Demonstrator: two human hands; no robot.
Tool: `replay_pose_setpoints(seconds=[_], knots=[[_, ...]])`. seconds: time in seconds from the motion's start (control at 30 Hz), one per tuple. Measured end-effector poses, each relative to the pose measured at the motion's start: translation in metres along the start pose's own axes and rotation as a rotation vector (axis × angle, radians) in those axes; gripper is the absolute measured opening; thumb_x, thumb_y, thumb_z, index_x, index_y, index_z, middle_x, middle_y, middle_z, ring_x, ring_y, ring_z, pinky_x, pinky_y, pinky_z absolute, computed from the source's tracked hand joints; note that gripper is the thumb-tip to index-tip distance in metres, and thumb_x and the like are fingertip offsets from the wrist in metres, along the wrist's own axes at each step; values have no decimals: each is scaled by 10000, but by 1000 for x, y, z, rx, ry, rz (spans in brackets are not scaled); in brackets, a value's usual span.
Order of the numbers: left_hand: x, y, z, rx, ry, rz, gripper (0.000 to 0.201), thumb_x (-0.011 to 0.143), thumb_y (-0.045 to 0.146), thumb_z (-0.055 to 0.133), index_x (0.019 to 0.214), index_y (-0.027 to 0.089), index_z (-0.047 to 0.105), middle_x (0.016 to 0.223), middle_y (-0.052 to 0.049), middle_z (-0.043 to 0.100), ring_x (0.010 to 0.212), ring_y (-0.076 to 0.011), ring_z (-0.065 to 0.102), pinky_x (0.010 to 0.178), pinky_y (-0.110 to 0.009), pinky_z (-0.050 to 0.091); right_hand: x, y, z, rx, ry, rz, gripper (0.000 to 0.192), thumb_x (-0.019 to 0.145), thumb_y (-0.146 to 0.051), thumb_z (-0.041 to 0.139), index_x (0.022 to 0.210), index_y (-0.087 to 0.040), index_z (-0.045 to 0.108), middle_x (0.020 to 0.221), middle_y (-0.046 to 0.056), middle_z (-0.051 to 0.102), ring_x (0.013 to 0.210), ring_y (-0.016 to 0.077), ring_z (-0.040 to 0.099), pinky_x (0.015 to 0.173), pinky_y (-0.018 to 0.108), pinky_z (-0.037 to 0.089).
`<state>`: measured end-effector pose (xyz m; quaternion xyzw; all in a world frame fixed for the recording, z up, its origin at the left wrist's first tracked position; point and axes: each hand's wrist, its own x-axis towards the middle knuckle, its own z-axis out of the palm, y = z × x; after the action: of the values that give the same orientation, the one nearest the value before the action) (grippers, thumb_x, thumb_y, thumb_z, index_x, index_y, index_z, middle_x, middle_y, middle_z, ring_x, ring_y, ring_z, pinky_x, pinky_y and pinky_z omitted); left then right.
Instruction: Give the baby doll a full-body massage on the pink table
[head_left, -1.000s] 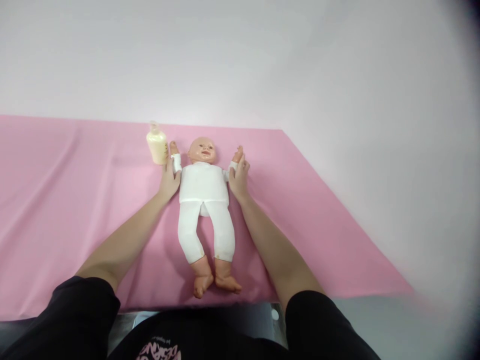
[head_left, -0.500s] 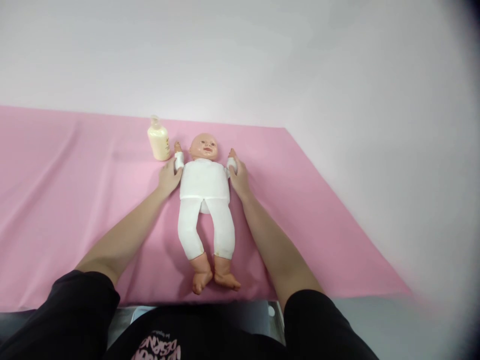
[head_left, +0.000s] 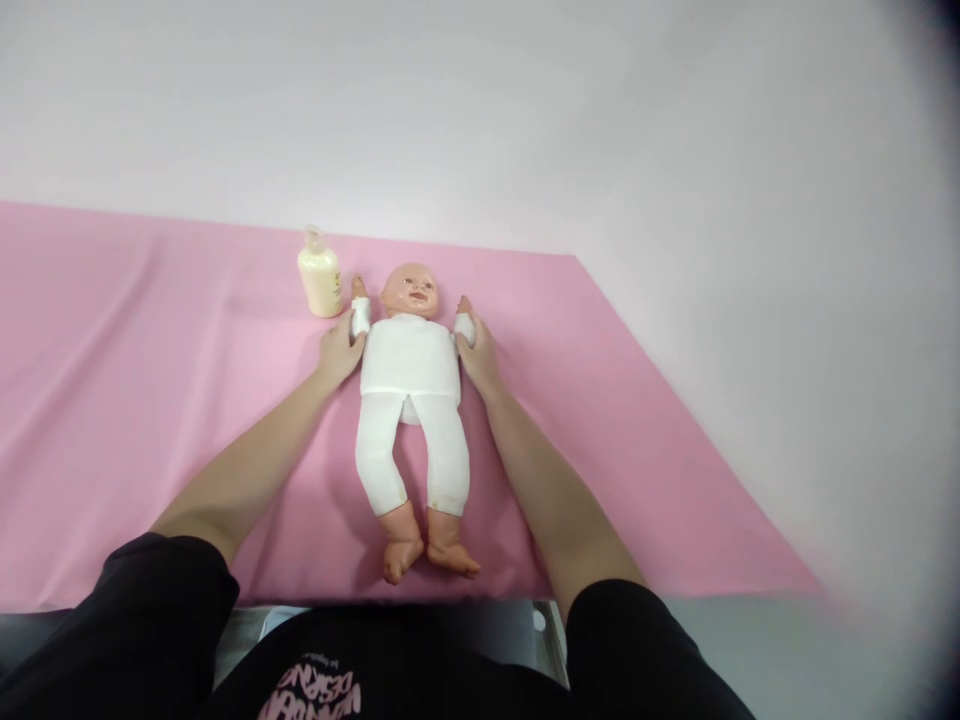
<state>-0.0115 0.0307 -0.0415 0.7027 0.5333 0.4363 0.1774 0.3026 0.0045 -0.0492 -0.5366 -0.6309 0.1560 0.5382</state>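
A baby doll [head_left: 409, 355] with a white cloth body and plastic head, hands and feet lies on its back, head away from me. Its arms are bent up beside its head. My left hand [head_left: 341, 348] is wrapped round the doll's arm on the left of the picture, thumb toward the body. Round the other arm, on the right, my right hand [head_left: 480, 358] is closed in the same way. Part of each white sleeve and both doll hands show above my fingers. Some of my fingertips are hidden behind the arms.
A pump bottle [head_left: 321, 280] of pale yellow liquid stands upright left of the doll's head, close to my left hand. Pink cloth [head_left: 180, 400] with soft folds covers the table. Behind and to the right is a pale wall [head_left: 480, 120].
Both hands keep their hold on the doll's arms, which look almost unmoved. The whole view has shifted very slightly.
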Motion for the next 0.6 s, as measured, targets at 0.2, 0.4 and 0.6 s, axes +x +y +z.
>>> replay_pose_setpoints(seconds=[0.2, 0.4, 0.6], knots=[[-3, 13, -1, -264, 49, 114, 779, 925, 498, 674, 1552, 215, 309, 1547, -198, 484, 1438, -319, 495, 1217, -509, 392, -3, -2, -1, 16, 100, -20, 818, 882, -500, 667, 1551, -222, 288, 1549, 208, 461, 1398, 303, 521, 1159, 583, 456], [-7, 25, -4, -243, 129, 181, 827, 857, 626, 720, 1472, 198, 369, 1418, -193, 530, 1363, -329, 526, 1190, -515, 404, -9, -23, -2, 73, 92, -127, 908, 848, -486, 715, 1580, -252, 230, 1444, 168, 546, 1245, 262, 624, 1078, 472, 539], [-16, 38, -15, -129, 45, 354, 483, 855, 581, 699, 1148, 219, 569, 1160, -121, 638, 1151, -305, 613, 1102, -500, 459, -18, -37, -4, 5, 12, -299, 504, 844, -476, 694, 1284, -253, 589, 1170, 100, 707, 1078, 279, 684, 1043, 501, 552]])
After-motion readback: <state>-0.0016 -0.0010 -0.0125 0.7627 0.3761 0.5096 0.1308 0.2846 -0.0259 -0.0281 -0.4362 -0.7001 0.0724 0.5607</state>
